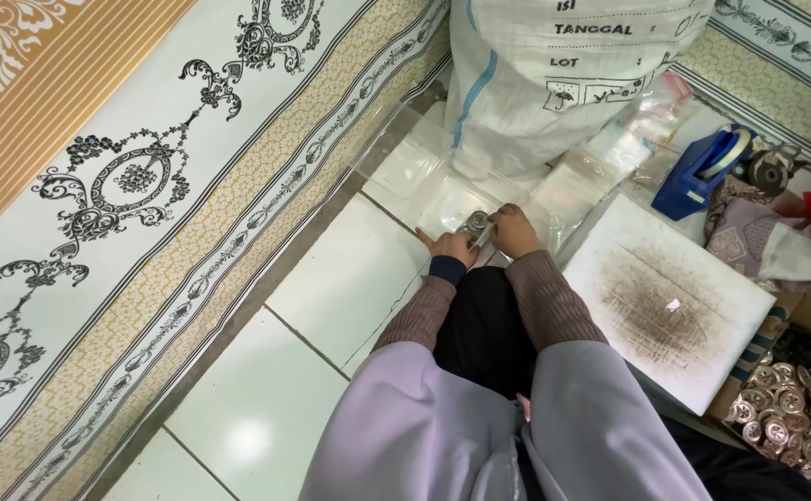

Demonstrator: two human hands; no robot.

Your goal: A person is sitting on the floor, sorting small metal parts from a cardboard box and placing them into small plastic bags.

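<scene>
Here both hands (pixel 484 237) pinch a small round shiny metal piece (pixel 476 223)

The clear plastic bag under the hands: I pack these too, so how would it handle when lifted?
The clear plastic bag looks thin and glossy, so probably floppy and a bit slippery. The small round metal piece that the left hand and right hand hold at it may weigh one end down.

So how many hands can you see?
2. The left hand and the right hand sit side by side on the floor, both at a small shiny metal piece on clear plastic bags.
</scene>
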